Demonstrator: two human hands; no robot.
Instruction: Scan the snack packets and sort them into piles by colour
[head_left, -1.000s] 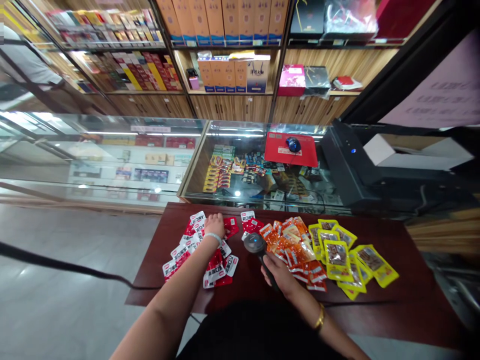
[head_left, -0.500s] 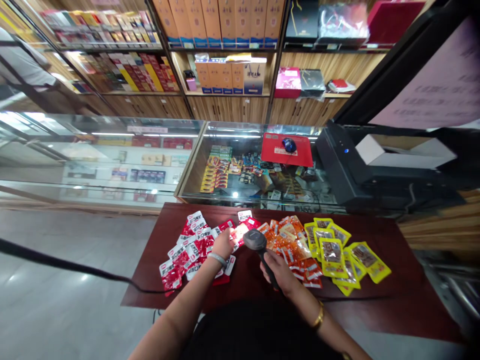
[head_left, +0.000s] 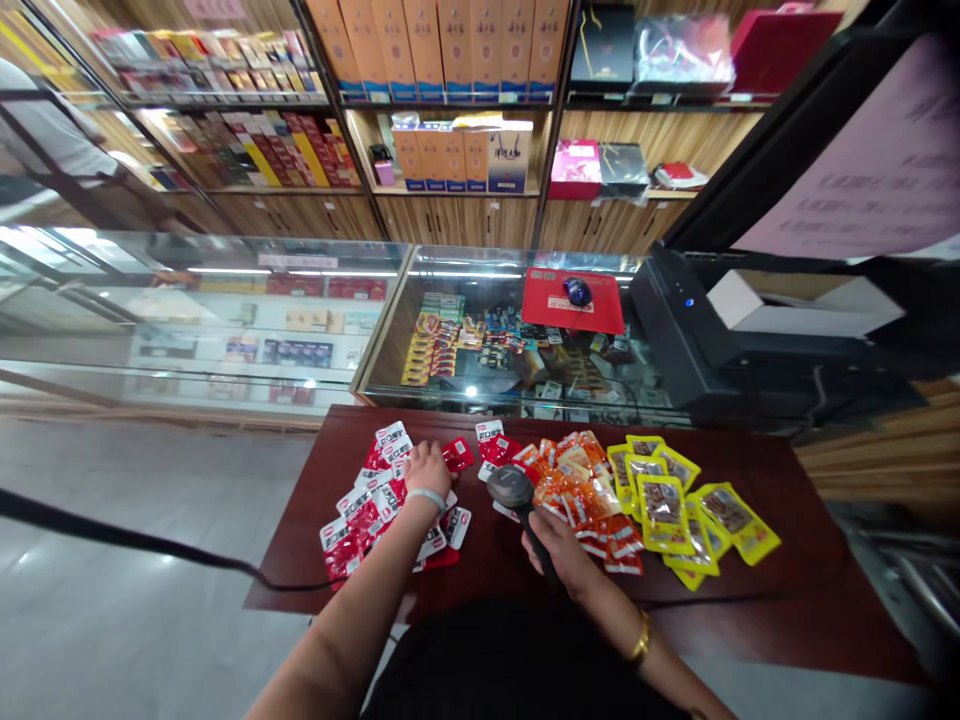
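Note:
My left hand [head_left: 427, 468] rests on the pile of red snack packets [head_left: 375, 500] at the left of the dark red table [head_left: 750, 590]; its fingers curl down onto a packet, and whether they grip it is hidden. My right hand [head_left: 559, 552] is wrapped round the handle of a black barcode scanner [head_left: 511, 490], whose head points at the packets between the red and orange piles. Orange packets [head_left: 585, 490] lie in the middle and yellow packets [head_left: 675, 505] to the right.
A glass display counter [head_left: 420, 330] stands beyond the table, with a red mouse pad and mouse [head_left: 574, 298] on it. A black printer [head_left: 720, 340] is at the right. A black cable [head_left: 135, 540] runs across the floor at left. Shelves of boxes line the back wall.
My left hand lifted a red packet to the scanner half a second ago, then went back onto the red pile. The scanner hand barely moved.

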